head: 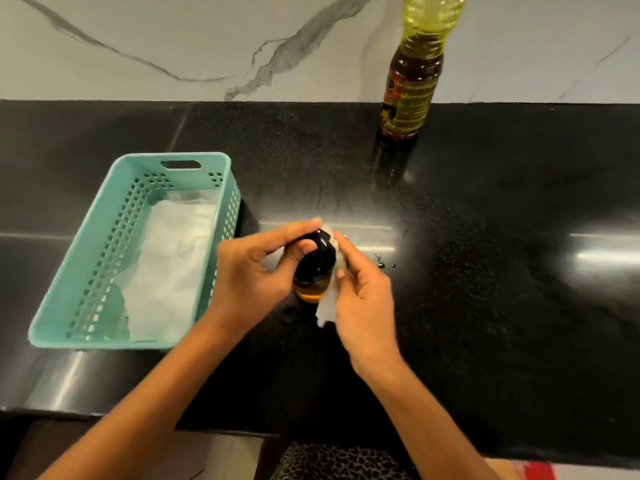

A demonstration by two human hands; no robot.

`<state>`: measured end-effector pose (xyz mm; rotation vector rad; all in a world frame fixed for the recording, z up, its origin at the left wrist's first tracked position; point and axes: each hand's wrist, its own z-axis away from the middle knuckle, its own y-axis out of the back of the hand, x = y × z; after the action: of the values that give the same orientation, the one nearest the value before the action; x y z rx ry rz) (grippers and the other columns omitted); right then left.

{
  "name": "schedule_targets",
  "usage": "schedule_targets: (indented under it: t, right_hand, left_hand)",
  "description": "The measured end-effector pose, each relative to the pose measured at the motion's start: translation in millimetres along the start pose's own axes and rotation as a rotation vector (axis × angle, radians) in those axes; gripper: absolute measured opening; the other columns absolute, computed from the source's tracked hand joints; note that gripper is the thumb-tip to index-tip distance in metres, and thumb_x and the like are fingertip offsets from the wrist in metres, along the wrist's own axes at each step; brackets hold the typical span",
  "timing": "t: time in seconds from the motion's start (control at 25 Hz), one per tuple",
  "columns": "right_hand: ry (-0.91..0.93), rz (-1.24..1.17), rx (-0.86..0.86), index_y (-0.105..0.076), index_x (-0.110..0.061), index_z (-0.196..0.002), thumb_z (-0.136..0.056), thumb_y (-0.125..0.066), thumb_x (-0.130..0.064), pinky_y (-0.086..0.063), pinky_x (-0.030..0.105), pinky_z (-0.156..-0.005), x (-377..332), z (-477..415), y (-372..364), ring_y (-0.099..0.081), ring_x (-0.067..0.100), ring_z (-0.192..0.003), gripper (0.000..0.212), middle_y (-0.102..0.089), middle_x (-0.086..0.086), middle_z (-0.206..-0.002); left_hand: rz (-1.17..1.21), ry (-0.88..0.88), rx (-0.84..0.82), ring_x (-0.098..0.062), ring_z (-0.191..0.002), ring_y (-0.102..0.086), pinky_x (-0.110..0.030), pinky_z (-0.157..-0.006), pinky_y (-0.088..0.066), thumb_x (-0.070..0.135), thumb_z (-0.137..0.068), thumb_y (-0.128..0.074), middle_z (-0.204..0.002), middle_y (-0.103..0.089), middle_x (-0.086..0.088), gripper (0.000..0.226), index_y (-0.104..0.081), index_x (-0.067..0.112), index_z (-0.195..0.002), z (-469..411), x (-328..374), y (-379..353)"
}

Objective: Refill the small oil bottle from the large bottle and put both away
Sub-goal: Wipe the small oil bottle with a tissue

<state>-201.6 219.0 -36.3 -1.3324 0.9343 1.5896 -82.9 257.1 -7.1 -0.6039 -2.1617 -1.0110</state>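
**Small bottle likely oily – I'd grip low, cap stays up**

Nearest to me, both hands meet over the small bottle, which stands on the black counter just right of the teal basket. My left hand wraps the bottle from the left, fingers over the dark cap and thumb pressing its near side. My right hand is closed on a white tissue, holding it against the bottle's right side; the strip hangs down past the base. It looks like a wipe-down after the pour

How I judge it will handle: the bottle is small and, with amber oil showing below the cap, light enough for one hand. It looks rigid, though I cannot tell glass from plastic. A film of oil on the wall would make it slick, so I'd hold it round the body with the tissue between skin and surface, not by the glossy cap alone, and keep it upright

Just right of the bottle, a few dark drops sit on the counter, likely oil. The basket, lined with white paper, has no bottles in it

Farthest, against the marble wall, the large bottle stands well apart, right of centre, its top out of frame. It is part full, so heavier and top-tall; the thin ribbed plastic should give if squeezed. I'd take it at the labelled waist with a full wrap
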Motion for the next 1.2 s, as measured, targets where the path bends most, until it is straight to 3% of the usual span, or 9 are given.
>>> schedule_targets:
  t: [0.08, 0.2, 0.28, 0.48, 0.64, 0.72, 0.88, 1.0, 1.2]
  right_hand:
    - [0.037, 0.13, 0.051, -0.049, -0.018, -0.132, -0.091, -0.047, 0.005, -0.038, 0.005, -0.087, 16, 15, 1, -0.053, -0.007, -0.093, 0.048, -0.062, -0.009, -0.113]
    - [0.027, 0.278, 0.072, -0.06, -0.01, -0.122, -0.087, -0.058, -0.001, -0.044, 0.016, -0.092, 26, 10, 12, -0.059, 0.003, -0.094, 0.036, -0.068, 0.006, -0.109]
    - [0.093, 0.296, 0.094, -0.066, -0.008, -0.113, -0.085, -0.062, -0.003, -0.048, 0.021, -0.09, 20, 2, 20, -0.061, 0.005, -0.09, 0.029, -0.07, 0.004, -0.102]
    - [0.435, 0.33, 0.154, -0.071, -0.012, -0.09, -0.078, -0.07, -0.01, -0.047, 0.011, -0.068, 8, 14, 18, -0.06, 0.001, -0.074, 0.012, -0.068, -0.004, -0.082]
    - [0.478, 0.491, 0.061, -0.061, -0.008, -0.068, -0.071, -0.075, -0.006, -0.047, 0.03, -0.059, 41, 3, 22, -0.056, 0.014, -0.064, 0.015, -0.061, 0.001, -0.069]
    - [0.595, 0.584, 0.053, -0.061, -0.007, -0.07, -0.073, -0.074, -0.006, -0.047, 0.037, -0.057, 44, 2, 23, -0.059, 0.021, -0.066, 0.013, -0.062, 0.004, -0.071]
    - [1.053, 0.692, 0.164, -0.066, -0.003, -0.085, -0.083, -0.062, -0.013, -0.051, 0.031, -0.058, 16, 7, 16, -0.061, 0.022, -0.072, 0.01, -0.065, 0.009, -0.083]
    - [1.259, 0.814, 0.039, -0.059, -0.001, -0.102, -0.089, -0.05, -0.011, -0.053, 0.036, -0.056, 14, 3, 13, -0.055, 0.024, -0.084, 0.019, -0.058, 0.011, -0.101]
    - [1.529, 1.187, -0.154, -0.051, 0.012, -0.116, -0.096, -0.03, -0.001, -0.044, 0.037, -0.088, 33, -6, 29, -0.045, 0.031, -0.102, 0.032, -0.04, 0.017, -0.118]
  left_hand:
    - [0.008, 0.044, -0.053, 0.022, -0.078, -0.056, -0.001, -0.074, -0.043, 0.005, -0.079, -0.068, -0.1, -0.065, 0.006, 0.03, -0.063, 0.008, -0.109, -4, 5, 5]
    - [0.028, 0.096, -0.114, 0.012, -0.086, -0.062, -0.009, -0.081, -0.049, 0.002, -0.079, -0.068, -0.102, -0.066, 0.002, 0.033, -0.062, 0.011, -0.11, -9, 11, 11]
    - [0.025, 0.116, -0.145, 0.002, -0.09, -0.065, -0.013, -0.083, -0.051, 0.003, -0.079, -0.067, -0.102, -0.068, -0.001, 0.031, -0.064, 0.009, -0.11, -11, 12, 13]
    - [0.036, 0.195, -0.206, -0.01, -0.095, -0.067, -0.023, -0.088, -0.053, 0.007, -0.079, -0.068, -0.104, -0.07, -0.007, 0.03, -0.066, 0.008, -0.109, -15, 15, 19]
    - [0.089, 0.222, -0.269, -0.005, -0.095, -0.065, -0.014, -0.083, -0.051, 0.006, -0.079, -0.069, -0.103, -0.068, -0.002, 0.03, -0.066, 0.008, -0.108, -21, 14, 21]
    - [0.121, 0.213, -0.277, -0.005, -0.094, -0.066, -0.017, -0.084, -0.052, 0.006, -0.078, -0.069, -0.104, -0.069, -0.005, 0.03, -0.066, 0.007, -0.108, -21, 13, 21]
    - [0.086, 0.192, -0.312, -0.009, -0.093, -0.067, -0.026, -0.088, -0.053, 0.011, -0.077, -0.071, -0.102, -0.071, -0.008, 0.03, -0.068, 0.009, -0.107, -25, 12, 26]
    - [0.081, 0.189, -0.359, -0.005, -0.092, -0.067, -0.026, -0.09, -0.052, 0.016, -0.075, -0.074, -0.1, -0.071, -0.005, 0.029, -0.069, 0.012, -0.104, -30, 10, 28]
    - [0.099, 0.202, -0.423, -0.003, -0.093, -0.066, -0.023, -0.091, -0.051, 0.017, -0.075, -0.075, -0.102, -0.071, -0.004, 0.031, -0.069, 0.015, -0.105, -36, 7, 32]
